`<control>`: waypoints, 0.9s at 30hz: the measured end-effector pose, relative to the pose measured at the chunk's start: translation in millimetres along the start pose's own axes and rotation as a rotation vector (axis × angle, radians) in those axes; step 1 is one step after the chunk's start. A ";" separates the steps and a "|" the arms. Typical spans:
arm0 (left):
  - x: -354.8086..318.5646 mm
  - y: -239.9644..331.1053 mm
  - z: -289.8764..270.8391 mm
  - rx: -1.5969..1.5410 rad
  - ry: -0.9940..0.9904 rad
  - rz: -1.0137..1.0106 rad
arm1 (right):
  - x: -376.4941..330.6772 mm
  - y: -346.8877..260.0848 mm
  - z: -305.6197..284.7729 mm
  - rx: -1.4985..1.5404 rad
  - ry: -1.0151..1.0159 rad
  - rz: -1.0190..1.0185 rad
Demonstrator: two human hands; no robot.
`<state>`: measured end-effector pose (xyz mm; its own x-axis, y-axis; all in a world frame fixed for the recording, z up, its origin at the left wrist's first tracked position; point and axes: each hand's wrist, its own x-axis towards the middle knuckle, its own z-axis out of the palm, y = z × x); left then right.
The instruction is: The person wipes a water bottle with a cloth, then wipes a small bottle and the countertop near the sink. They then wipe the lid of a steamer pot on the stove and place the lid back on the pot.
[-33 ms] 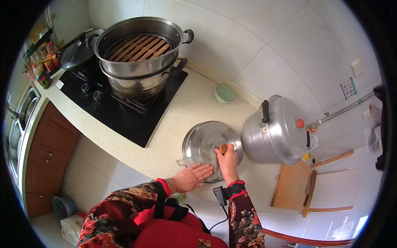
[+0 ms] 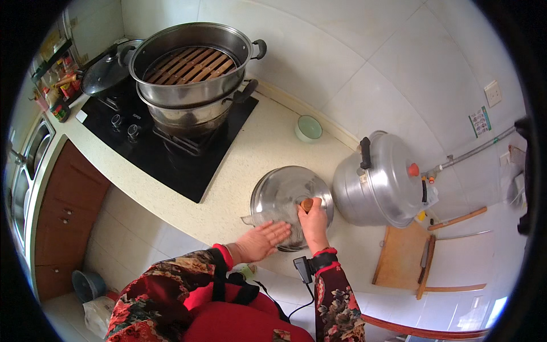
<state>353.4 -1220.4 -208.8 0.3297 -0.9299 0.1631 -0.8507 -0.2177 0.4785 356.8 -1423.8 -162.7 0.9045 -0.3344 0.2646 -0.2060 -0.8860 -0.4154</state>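
Observation:
A shiny metal pot lid (image 2: 296, 181) with a brown knob (image 2: 307, 204) rests on the counter in front of me. My right hand (image 2: 313, 228) is closed around that knob. Flat on the lid's near left part lies my left hand (image 2: 259, 240), fingers stretched out, over a thin greyish cloth-like piece (image 2: 266, 218) whose corner sticks out past the lid's rim. What lies beneath the lid is hidden.
A two-tier steamer (image 2: 191, 91) with a slatted wooden rack stands on the black gas stove (image 2: 188, 178), beside a lidded wok (image 2: 104, 80). A pale green bowl (image 2: 308, 129) sits near the wall. Right of the lid is a large aluminium pot (image 2: 364, 182); beyond it leans a cutting board (image 2: 399, 256).
My left hand has slid slightly up and left across the lid, and the cloth's corner has shifted with it. The right hand keeps its grip on the knob.

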 end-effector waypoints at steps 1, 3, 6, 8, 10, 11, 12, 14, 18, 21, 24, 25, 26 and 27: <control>-2.0 -4.1 -7.9 0.015 0.023 -0.067 | 1.0 -0.9 -4.3 -0.049 -0.047 -0.012; -5.7 -21.3 -23.0 0.074 0.057 -0.145 | 5.3 -9.8 -13.5 -0.139 -0.142 -0.042; -2.9 -39.6 -36.7 0.140 0.106 -0.196 | 6.7 -6.4 -16.6 -0.229 -0.059 -0.167; 2.3 -48.9 -41.3 0.168 0.132 -0.216 | 7.2 -4.9 -12.1 -0.203 -0.055 -0.130; 8.1 -56.9 -43.6 0.189 0.153 -0.246 | 6.2 -5.0 -8.2 -0.188 -0.064 -0.055; 11.9 -61.7 -44.3 0.190 0.159 -0.265 | 7.8 -10.2 -7.0 -0.185 -0.071 0.000; 16.5 -67.1 -45.5 0.186 0.154 -0.279 | 9.1 -14.8 -5.1 -0.182 -0.077 0.057; 25.6 -77.6 -50.9 0.180 0.148 -0.307 | 10.6 -24.0 1.3 -0.157 -0.075 0.132; 34.8 -83.9 -56.9 0.150 0.174 -0.360 | 15.6 -29.0 -0.9 0.057 0.018 -0.030; 26.1 -55.1 -48.6 0.111 0.169 -0.311 | 15.9 -5.0 -0.6 0.065 -0.131 -0.096; 15.1 -24.6 -35.9 0.126 0.085 -0.254 | 11.6 -3.2 -1.3 0.046 -0.118 -0.102; 12.0 -12.9 -31.7 0.131 0.053 -0.231 | 11.6 -5.0 -0.8 0.037 -0.121 -0.101; 10.1 -2.5 -26.6 0.134 0.018 -0.201 | 10.4 -6.4 -1.8 0.024 -0.121 -0.096; 9.1 6.3 -19.6 0.126 -0.015 -0.145 | 9.0 -7.2 -3.1 0.008 -0.122 -0.090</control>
<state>359.1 -1224.4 -187.4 0.4476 -0.8900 0.0872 -0.8395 -0.3847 0.3837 365.3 -1421.5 -154.6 0.9580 -0.2120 0.1931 -0.1199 -0.9079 -0.4016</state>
